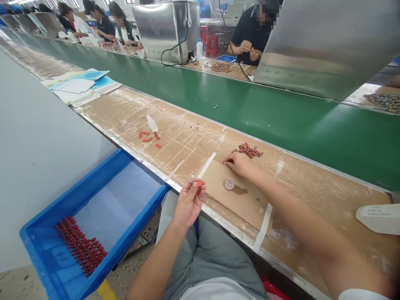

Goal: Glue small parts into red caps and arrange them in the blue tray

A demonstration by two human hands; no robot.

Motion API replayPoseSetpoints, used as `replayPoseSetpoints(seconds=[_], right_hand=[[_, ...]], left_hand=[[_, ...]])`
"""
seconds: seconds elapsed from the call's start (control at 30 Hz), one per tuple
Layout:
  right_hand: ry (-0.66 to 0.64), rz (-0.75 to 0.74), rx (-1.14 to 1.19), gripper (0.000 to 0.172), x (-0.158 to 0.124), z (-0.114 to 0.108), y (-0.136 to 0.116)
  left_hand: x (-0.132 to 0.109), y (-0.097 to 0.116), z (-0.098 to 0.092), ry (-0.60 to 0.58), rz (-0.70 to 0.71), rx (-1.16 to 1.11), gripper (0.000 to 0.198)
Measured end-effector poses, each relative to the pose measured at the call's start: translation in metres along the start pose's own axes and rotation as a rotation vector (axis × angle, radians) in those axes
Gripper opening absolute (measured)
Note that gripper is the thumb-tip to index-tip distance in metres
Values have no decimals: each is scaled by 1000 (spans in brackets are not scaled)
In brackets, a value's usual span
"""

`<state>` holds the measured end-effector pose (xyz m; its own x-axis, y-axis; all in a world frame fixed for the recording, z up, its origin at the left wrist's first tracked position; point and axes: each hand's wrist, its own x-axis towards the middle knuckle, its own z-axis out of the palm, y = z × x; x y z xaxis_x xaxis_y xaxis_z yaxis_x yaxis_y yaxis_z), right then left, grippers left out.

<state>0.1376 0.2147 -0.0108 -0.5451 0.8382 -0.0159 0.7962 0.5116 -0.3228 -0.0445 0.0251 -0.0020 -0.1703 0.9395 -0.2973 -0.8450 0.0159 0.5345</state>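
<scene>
My left hand [190, 202] pinches a small round red piece [199, 183] above the table's front edge. Over the cardboard's far edge, my right hand [239, 163] has its fingertips pressed together; whatever they hold is too small to make out. Just beyond it lies a pile of small red and dark parts [248, 150]. A small clear cup [229, 183] sits on the cardboard sheet [240, 208], beside a wet brown stain. Several red discs [145, 137] lie farther left on the table, near a white pointed bottle [152, 123].
A blue bin [125, 233] at lower left holds rows of red parts [81, 246]. A green conveyor belt [193, 96] runs behind the table. Papers [81, 85] lie at left, a white container [379, 218] at right. People work across the belt.
</scene>
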Motion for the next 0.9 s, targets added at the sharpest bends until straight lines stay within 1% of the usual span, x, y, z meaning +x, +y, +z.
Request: replayPoseSetpoints(seconds=[0.13, 0.3, 0.33, 0.4, 0.47, 0.5, 0.53, 0.6, 0.67, 0.77, 0.9], right_hand=[[1, -40, -92, 17, -1, -2, -2], [-24, -120, -140, 17, -4, -8, 0], [-3, -133, -126, 17, -7, -11, 2], [107, -141, -39, 20, -16, -18, 9], [233, -113, 101, 21, -32, -26, 18], [255, -87, 159, 21, -42, -30, 23], [239, -61, 197, 21, -53, -32, 27], [163, -24, 239, 21, -75, -35, 35], [109, -15, 234, 22, -95, -36, 41], [60, -25, 107, 19, -115, -36, 41], [-38, -53, -98, 18, -122, -36, 31]], left_hand=[[7, -2, -3, 21, 8, 14, 21], [12, -7, -2, 9, -23, -14, 22], [13, -8, -2, 6, -32, -21, 23], [13, -8, 0, 3, -47, -31, 24], [12, -9, 0, -6, -58, -39, 25], [12, -9, 1, -12, -66, -44, 25], [12, -10, 0, -19, -78, -49, 25], [13, -12, 0, -27, -103, -56, 24], [15, -15, -1, -28, -118, -53, 24], [18, -22, -1, -31, -120, -38, 24], [20, -29, 1, -33, -138, -23, 22]])
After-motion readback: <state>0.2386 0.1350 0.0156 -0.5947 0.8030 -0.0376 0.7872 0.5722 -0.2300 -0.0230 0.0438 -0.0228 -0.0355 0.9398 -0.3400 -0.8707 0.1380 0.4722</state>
